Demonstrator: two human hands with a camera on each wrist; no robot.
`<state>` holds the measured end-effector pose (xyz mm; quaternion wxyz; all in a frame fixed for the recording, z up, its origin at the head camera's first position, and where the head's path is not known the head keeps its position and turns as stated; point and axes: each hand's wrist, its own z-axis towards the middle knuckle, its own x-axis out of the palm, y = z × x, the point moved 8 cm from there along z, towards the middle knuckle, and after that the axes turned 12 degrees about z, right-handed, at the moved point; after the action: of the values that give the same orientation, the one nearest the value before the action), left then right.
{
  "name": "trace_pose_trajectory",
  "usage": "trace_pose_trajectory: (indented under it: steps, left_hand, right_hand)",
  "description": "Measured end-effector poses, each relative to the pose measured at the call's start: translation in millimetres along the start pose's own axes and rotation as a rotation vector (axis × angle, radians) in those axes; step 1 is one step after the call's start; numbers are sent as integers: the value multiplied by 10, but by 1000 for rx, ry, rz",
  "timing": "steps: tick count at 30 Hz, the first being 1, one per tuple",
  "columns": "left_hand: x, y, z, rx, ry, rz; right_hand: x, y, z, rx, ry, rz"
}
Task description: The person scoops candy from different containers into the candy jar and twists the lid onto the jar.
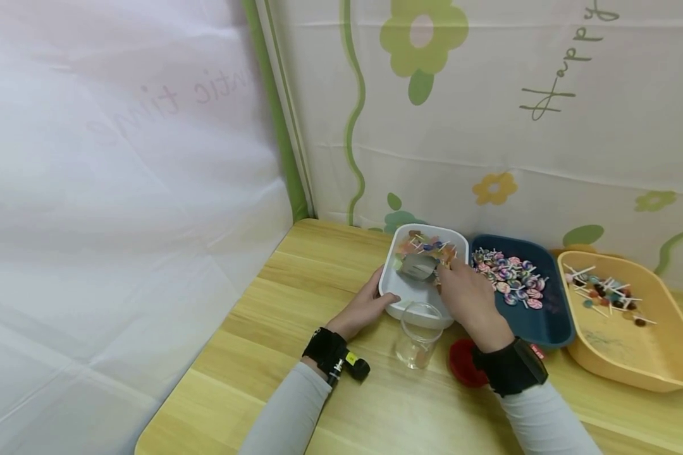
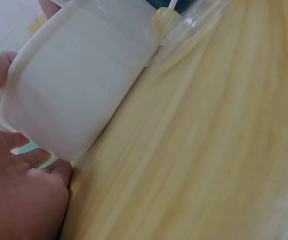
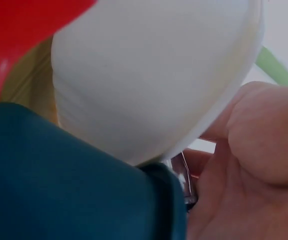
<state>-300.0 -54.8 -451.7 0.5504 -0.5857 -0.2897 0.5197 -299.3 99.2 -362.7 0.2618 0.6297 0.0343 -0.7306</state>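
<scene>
In the head view, my left hand [image 1: 364,308] grips the left side of a white tray [image 1: 391,308], its thumb over the rim. The fingers lie along the tray's outer wall in the left wrist view. My right hand [image 1: 471,302] holds a metal scoop [image 1: 418,266] inside the tray, its bowl against small colourful candies [image 1: 424,242] gathered at the far end. In the right wrist view, part of the scoop's handle [image 3: 184,179] shows by the palm. A clear plastic cup [image 1: 414,347] stands before the tray. A yellowish lollipop [image 2: 165,21] shows in or behind the cup.
Right of the white tray stands a dark blue tray [image 1: 549,322] with swirl lollipops [image 1: 512,278]. Further right is a yellow tray [image 1: 632,354] with ball lollipops [image 1: 606,294]. A red lid [image 1: 463,363] lies beside my right wrist. Printed curtains [image 1: 489,139] hang behind the wooden table [image 1: 273,303].
</scene>
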Motion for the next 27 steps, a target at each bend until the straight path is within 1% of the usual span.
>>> trace_pose_trajectory:
  steps: [2, 7, 11, 15, 21, 25, 27]
  left_hand:
    - [-1, -4, -8, -2, -1, 6]
    - [-15, -27, -21, 4, 1, 11]
    - [-22, -15, -15, 10, 2, 10]
    - [-27, 3, -10, 11, 1, 16]
    - [-14, -6, -12, 20, 15, 13]
    - [-9, -10, -29, 12, 28, 0]
    - [-16, -50, -51, 4, 31, -1]
  right_hand:
    - [18, 0, 2, -25, 24, 12]
    - [48, -8, 15, -78, 117, 65]
    - [21, -20, 16, -116, 172, 127]
    - [-32, -56, -2, -147, 207, 229]
    - [-97, -116, -25, -202, 231, 408]
    - [-111, -141, -43, -203, 262, 470]
    - [-109, -151, -46, -195, 272, 490]
